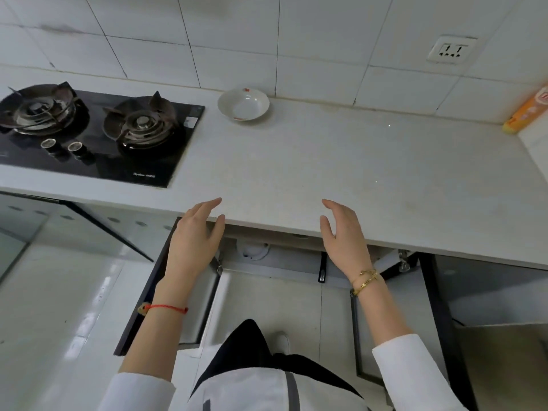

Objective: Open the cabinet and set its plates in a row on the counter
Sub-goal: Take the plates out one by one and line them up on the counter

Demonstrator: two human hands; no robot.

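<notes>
One white plate with small red marks (243,104) sits on the white counter (341,161) near the tiled back wall, right of the stove. Below the counter's front edge the cabinet stands open, its left door (142,301) and right door (367,330) both swung outward. Inside, a white round item (252,251) shows on the shelf; the rest of the interior is hidden by the counter. My left hand (194,235) and my right hand (344,232) hover at the counter's front edge, palms facing each other, fingers apart, holding nothing.
A black two-burner gas stove (89,134) fills the counter's left part. An orange box (527,112) leans at the far right corner. A wall socket (450,50) is above the counter. A further cabinet door (100,226) hangs open at left.
</notes>
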